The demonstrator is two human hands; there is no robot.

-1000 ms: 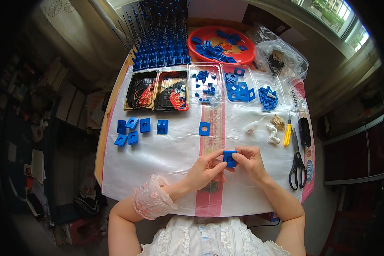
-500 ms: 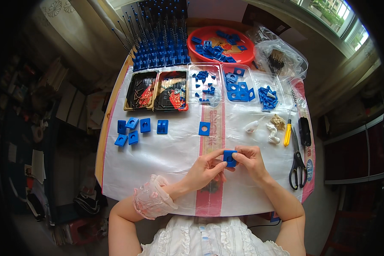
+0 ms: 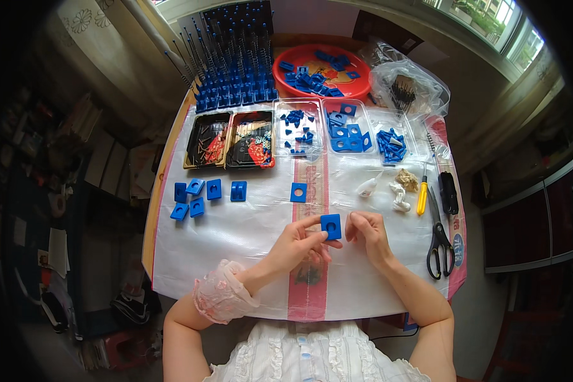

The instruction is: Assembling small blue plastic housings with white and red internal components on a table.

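Between the thumb and fingers of my left hand (image 3: 299, 244) is a blue square plastic part (image 3: 330, 227) with a round recess, held up over the table. Just right of it, apart from the part, my right hand (image 3: 370, 237) is closed with its fingers curled in. Whether anything sits in those curled fingers is hidden. Farther off, a flat blue square plate with a round hole (image 3: 298, 192) lies on the sheet. To the left lie several similar blue parts (image 3: 197, 207), and a blue piece with two raised bars (image 3: 238, 191).
Black trays (image 3: 207, 141) hold small metal parts; clear trays (image 3: 297, 102) hold blue pieces. Behind stand a rack of spring-topped blue parts (image 3: 235, 83) and a red basin (image 3: 356, 89). At right lie scissors (image 3: 438, 245), a yellow-handled screwdriver (image 3: 422, 197), a small bottle (image 3: 367, 188) and crumpled tissue (image 3: 400, 197).
My right hand has let go of the blue part and drawn slightly away from it. My left hand now holds it alone, a little farther left and higher. The view has shifted slightly.
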